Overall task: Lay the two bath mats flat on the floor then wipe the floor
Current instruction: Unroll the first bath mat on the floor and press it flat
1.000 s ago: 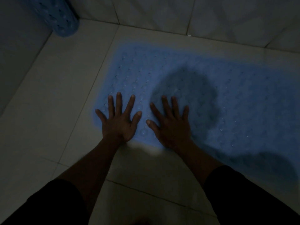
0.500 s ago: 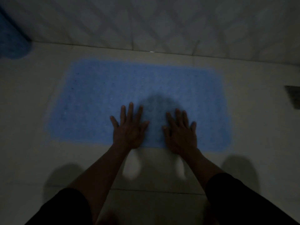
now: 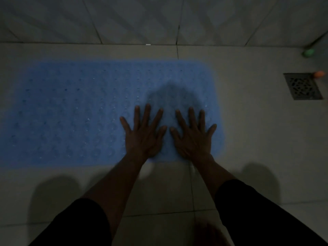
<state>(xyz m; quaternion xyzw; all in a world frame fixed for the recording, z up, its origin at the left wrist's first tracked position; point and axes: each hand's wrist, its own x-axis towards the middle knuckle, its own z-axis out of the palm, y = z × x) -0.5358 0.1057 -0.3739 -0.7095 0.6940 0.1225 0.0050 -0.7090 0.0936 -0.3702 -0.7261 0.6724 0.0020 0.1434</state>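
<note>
A light blue bath mat (image 3: pixel 71 112) with rows of small bumps lies flat on the pale tiled floor (image 3: pixel 257 139), its long side parallel to the wall. My left hand (image 3: pixel 143 135) presses palm down on the mat's near right part, fingers spread and straight. My right hand (image 3: pixel 193 137) presses flat beside it, close to the mat's right end. The room is dim. Only this one mat is in view.
The tiled wall (image 3: pixel 159 18) runs along the far side of the mat. A square metal floor drain (image 3: pixel 302 86) sits at the right, with a small orange object (image 3: pixel 319 74) and a green object (image 3: pixel 308 53) near the corner.
Both hands have slid right along the mat, from its left end toward its right end. The view followed, so the rolled blue mat at the far left left the frame and the drain appeared.
</note>
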